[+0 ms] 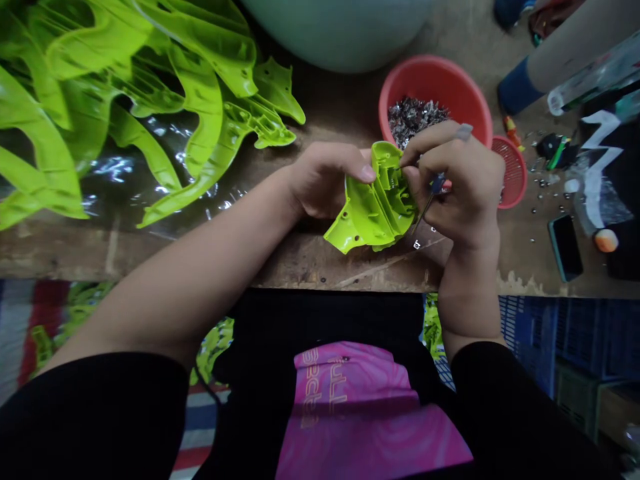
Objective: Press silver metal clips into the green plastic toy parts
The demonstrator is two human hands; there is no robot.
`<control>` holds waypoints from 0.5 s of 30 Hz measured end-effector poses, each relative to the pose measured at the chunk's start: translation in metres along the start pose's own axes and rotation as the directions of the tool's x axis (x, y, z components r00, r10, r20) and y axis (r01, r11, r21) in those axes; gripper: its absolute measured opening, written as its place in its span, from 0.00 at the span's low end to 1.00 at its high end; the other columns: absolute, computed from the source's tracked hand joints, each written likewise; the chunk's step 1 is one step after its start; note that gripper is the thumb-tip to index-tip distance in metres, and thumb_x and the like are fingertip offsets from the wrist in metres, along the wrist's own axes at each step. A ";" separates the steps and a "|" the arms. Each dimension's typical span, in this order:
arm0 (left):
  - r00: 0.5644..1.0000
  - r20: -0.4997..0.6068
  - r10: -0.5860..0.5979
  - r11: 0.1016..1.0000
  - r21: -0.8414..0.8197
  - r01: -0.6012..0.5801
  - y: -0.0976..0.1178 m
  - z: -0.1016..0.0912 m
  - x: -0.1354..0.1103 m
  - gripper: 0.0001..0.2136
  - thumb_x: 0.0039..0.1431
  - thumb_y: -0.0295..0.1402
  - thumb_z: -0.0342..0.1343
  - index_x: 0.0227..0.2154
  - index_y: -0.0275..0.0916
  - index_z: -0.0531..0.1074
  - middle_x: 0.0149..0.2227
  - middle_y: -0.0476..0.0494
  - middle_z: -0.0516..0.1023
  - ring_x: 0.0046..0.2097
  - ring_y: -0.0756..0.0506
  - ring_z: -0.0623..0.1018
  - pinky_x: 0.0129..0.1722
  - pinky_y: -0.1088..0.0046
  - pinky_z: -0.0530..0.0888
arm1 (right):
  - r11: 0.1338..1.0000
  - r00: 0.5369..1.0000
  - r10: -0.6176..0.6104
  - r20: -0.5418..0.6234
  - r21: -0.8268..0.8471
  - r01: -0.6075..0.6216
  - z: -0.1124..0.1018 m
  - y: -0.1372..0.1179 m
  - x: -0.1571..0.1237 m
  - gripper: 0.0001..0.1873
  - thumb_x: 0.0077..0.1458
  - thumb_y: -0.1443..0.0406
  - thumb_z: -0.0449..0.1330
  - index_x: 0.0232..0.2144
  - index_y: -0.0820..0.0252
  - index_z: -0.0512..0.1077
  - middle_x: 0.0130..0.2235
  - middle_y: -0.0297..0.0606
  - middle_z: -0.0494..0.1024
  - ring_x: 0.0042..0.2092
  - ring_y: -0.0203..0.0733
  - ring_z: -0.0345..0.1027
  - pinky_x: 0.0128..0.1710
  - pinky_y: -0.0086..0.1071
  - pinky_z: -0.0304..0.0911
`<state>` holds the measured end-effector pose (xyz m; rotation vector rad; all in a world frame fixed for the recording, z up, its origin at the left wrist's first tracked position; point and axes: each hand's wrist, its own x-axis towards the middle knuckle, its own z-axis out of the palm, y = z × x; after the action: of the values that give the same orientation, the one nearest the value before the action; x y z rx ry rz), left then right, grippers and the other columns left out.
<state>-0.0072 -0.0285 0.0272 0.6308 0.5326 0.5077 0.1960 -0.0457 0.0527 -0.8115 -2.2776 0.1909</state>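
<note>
My left hand (pixel 327 177) grips a bright lime-green plastic shell part (pixel 383 207), thumb pressed over its rim. The ribbed inner side of the part faces up. Over its right edge my right hand (pixel 457 177) is closed, thumb and forefinger pinched at the part's upper right. Whatever those fingertips pinch is too small to make out. Tucked in the same hand is a thin tool like a small screwdriver (pixel 425 212), its shaft pointing down and its dark end among the fingers. A small metal clip (pixel 417 245) lies on the table just below the part.
A red bowl (pixel 467 80) of small metal clips (pixel 415 119) stands behind my right hand, with a red basket (pixel 515 170) beside it. Many lime-green parts (pixel 205 127) pile up at left. A phone (pixel 565 247) and loose bits lie right; a large pale container (pixel 340 33) stands behind.
</note>
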 end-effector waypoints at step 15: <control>0.998 0.039 0.040 0.994 0.098 -0.043 0.001 0.003 0.000 0.34 0.39 0.34 0.46 0.54 0.36 0.74 0.32 0.41 0.82 0.48 0.30 0.85 0.57 0.42 0.77 | 0.995 0.992 0.066 0.105 -0.076 -0.059 -0.004 -0.004 0.001 0.09 0.69 0.67 0.57 0.35 0.46 0.67 0.45 0.32 0.82 0.46 0.42 0.75 0.49 0.38 0.73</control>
<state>-0.0058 -0.0294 0.0300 0.7462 0.5124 0.5101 0.1966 -0.0483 0.0578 -0.9316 -2.3729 0.1846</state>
